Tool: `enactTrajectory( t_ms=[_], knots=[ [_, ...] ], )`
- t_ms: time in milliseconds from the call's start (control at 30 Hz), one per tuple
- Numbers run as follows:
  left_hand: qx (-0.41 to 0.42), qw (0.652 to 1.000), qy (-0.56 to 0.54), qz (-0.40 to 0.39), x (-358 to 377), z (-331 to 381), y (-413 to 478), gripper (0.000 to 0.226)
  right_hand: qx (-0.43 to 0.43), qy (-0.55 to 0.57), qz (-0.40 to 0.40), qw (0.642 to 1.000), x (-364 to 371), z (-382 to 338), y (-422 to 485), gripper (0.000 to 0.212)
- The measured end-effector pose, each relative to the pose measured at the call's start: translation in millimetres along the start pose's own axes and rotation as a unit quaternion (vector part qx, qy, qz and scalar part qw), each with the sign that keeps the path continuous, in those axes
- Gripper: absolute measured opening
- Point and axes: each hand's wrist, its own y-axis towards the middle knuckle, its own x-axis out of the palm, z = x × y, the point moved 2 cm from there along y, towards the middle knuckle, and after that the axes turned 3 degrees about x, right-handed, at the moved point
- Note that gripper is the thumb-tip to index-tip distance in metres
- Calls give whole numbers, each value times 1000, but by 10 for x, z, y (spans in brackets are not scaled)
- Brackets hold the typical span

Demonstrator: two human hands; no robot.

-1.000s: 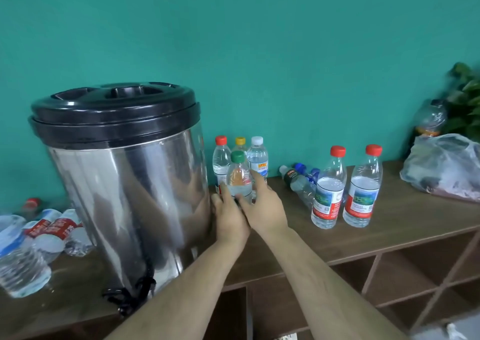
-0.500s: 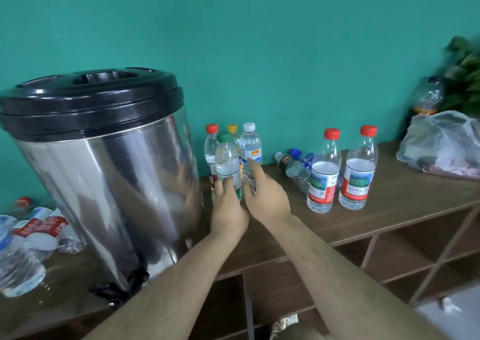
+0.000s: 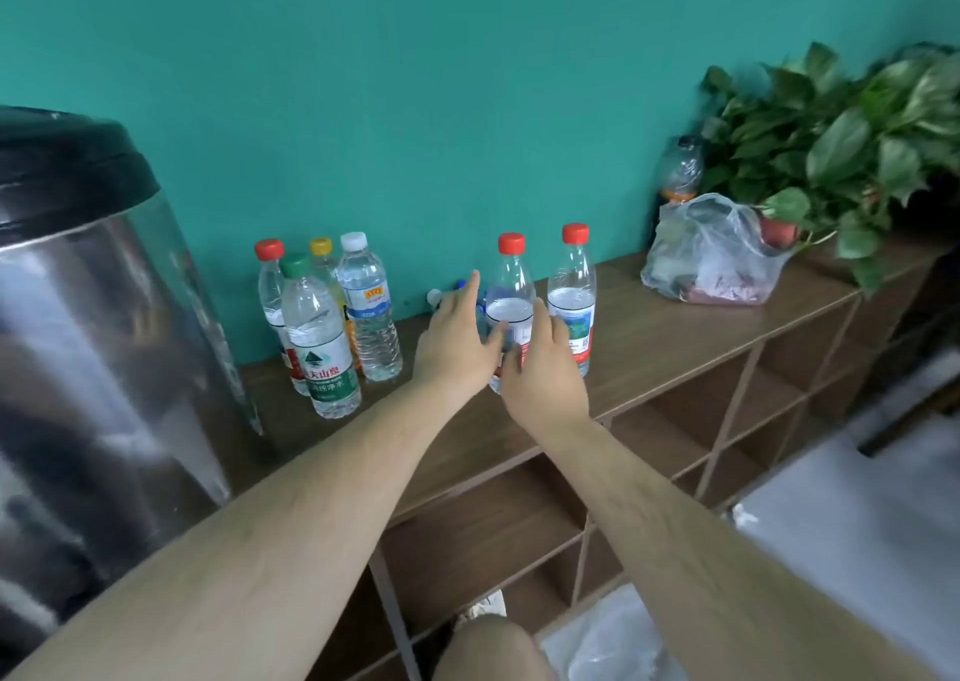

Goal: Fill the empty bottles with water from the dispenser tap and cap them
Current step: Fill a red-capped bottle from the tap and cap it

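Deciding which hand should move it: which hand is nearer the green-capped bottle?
Left. The left hand is just right of the green-capped bottle, not touching it; the right hand is farther right, in front of a red-capped bottle.

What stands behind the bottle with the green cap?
A red-cap bottle and a yellow-cap bottle stand behind the green-cap bottle. It covers part of each; the yellow-cap one's base is hidden.
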Motion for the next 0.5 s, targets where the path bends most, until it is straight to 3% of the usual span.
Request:
enactTrajectory(
  t_ms=[167, 333, 500],
  knots=[
    [-47, 989, -123, -66, 230, -33, 155, 88, 40, -18, -75, 996, 83, 100, 108, 84],
    [-69, 980, -187, -12, 202, -73, 43, 74, 21, 7, -15, 1000, 124, 94, 7, 72],
    [-92, 976, -193, 39, -15, -109, -365, 63, -1, 107, -29, 994, 99, -40, -289, 62]
  ],
)
